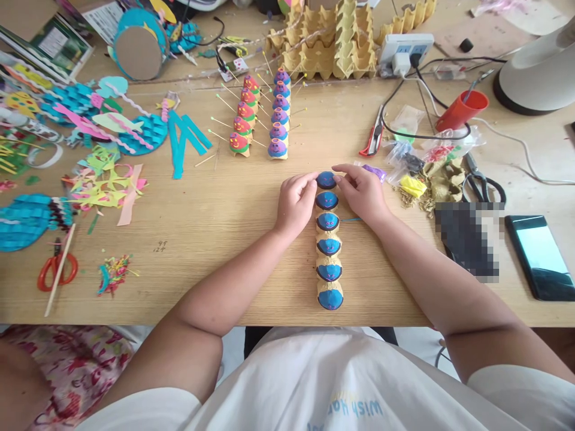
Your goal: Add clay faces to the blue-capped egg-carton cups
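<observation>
A strip of egg carton cups (333, 258) lies lengthwise in front of me, its several domes covered in blue clay (327, 246) with small faces and dark rims. My left hand (296, 202) closes its fingers against the left side of the farthest dome (326, 179). On that dome's right edge, my right hand (363, 190) brings thumb and forefinger together; anything small between them is hidden. A thin blue stick (353, 219) pokes out to the right of the strip. Purple clay (375, 173) sits just beyond my right hand.
Two finished-looking caterpillar strips, red-green (242, 126) and purple (279, 117), stand farther back. To the right are a utility knife (372, 136), yellow clay (412, 186), black scissors (484, 184), a red cup (462, 111) and a phone (541, 254). Orange scissors (57, 267) and paper crafts lie left.
</observation>
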{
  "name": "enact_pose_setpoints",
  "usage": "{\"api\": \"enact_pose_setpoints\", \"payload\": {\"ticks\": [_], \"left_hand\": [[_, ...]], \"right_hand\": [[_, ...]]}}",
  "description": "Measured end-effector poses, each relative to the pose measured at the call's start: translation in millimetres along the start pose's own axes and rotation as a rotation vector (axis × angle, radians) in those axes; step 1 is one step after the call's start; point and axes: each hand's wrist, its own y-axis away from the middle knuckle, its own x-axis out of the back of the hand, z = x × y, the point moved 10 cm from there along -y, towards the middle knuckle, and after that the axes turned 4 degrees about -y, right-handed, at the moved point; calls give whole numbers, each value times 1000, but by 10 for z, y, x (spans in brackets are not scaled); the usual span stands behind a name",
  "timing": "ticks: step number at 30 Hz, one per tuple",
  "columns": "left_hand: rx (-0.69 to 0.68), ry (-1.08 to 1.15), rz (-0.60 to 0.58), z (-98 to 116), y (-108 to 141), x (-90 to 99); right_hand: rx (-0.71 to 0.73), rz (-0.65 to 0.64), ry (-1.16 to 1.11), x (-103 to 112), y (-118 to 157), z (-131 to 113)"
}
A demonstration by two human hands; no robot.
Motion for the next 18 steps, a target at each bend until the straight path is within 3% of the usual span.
{"api": "enact_pose_setpoints", "payload": {"ticks": [9, 18], "left_hand": [[102, 102, 33, -179, 21, -22], [120, 110, 51, -184, 24, 4]], "right_hand": [[-34, 214, -302, 271, -29, 138], [-81, 254, -419, 243, -31, 248]]}}
